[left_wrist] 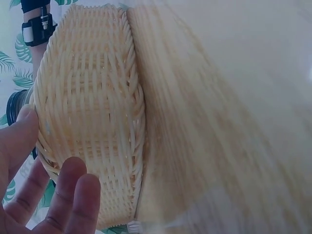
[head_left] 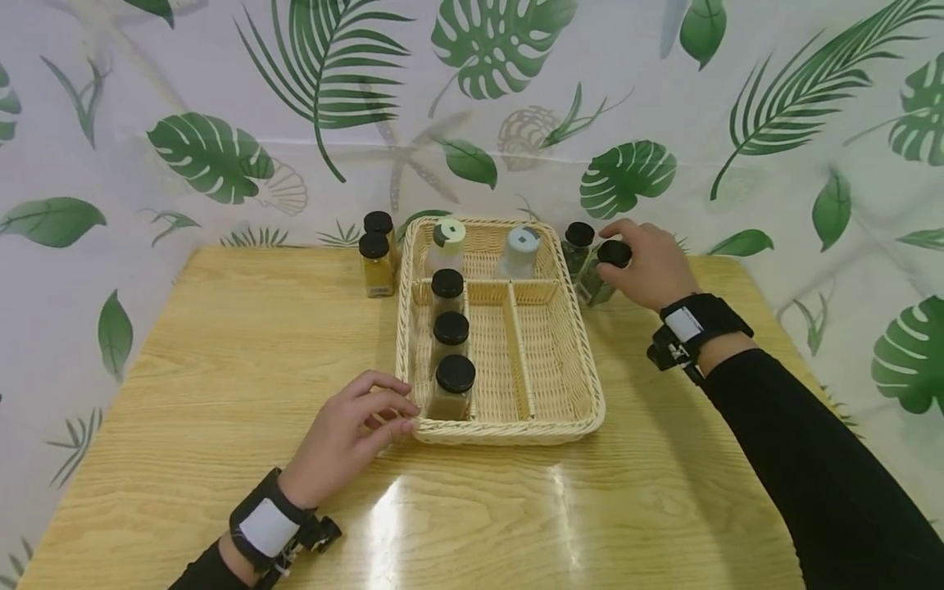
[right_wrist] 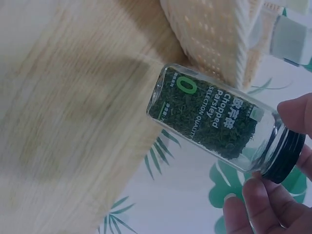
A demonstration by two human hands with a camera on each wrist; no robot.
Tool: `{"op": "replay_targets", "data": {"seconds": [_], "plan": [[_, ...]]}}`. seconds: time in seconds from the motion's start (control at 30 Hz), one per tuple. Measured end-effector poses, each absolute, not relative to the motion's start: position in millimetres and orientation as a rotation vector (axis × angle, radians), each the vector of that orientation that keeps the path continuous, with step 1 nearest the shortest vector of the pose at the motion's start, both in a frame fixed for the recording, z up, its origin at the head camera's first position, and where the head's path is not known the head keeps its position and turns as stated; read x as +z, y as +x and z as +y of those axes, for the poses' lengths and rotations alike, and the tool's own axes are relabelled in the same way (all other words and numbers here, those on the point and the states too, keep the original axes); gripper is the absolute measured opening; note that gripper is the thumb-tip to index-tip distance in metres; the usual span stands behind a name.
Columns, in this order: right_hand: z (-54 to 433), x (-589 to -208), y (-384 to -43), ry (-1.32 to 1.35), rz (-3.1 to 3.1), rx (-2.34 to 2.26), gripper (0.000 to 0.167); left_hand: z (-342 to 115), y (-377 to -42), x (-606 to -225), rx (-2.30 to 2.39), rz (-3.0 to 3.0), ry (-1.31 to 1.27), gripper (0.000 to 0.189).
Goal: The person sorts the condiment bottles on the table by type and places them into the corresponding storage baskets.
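My right hand [head_left: 655, 264] pinches the black lid of a glass jar of chopped parsley [right_wrist: 207, 114] between thumb and fingers, just right of the wicker basket [head_left: 590, 369]. Its label and dark green flakes show in the right wrist view, where the jar is tilted. Behind it stands another black-lidded jar [head_left: 578, 243]. With loosely bent fingers, my left hand [head_left: 342, 434] touches the basket's near left corner; its thumb lies at the rim in the left wrist view. Three black-lidded jars [head_left: 451, 329] form a row in the basket's left compartment.
Two bottles, one with a pale yellow-green cap [head_left: 448, 238] and one with a light blue cap [head_left: 522, 246], stand in the basket's far compartment. A low divider [head_left: 519, 352] splits the near part. Two spice jars [head_left: 378, 266] stand left of the basket, near a leaf-printed backdrop [head_left: 501, 164].
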State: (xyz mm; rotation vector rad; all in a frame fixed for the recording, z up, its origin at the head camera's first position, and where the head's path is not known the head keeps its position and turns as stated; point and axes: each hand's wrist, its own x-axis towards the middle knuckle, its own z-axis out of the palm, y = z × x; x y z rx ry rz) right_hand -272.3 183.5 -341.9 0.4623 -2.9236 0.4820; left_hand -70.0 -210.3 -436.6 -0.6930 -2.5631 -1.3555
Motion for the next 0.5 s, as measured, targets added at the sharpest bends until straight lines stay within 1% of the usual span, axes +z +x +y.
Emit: {"op": "replay_targets", "data": {"seconds": [0.2, 0.5], "plan": [[181, -328, -261, 0.479, -2.887, 0.490, 0.046, -211, -72, -441, -1.371, -2.528, -0.702, 0.011], [170, -304, -242, 0.572, -2.835, 0.482, 0.044, -210, -71, -444, -1.402, -2.520, -0.684, 0.011]]}}
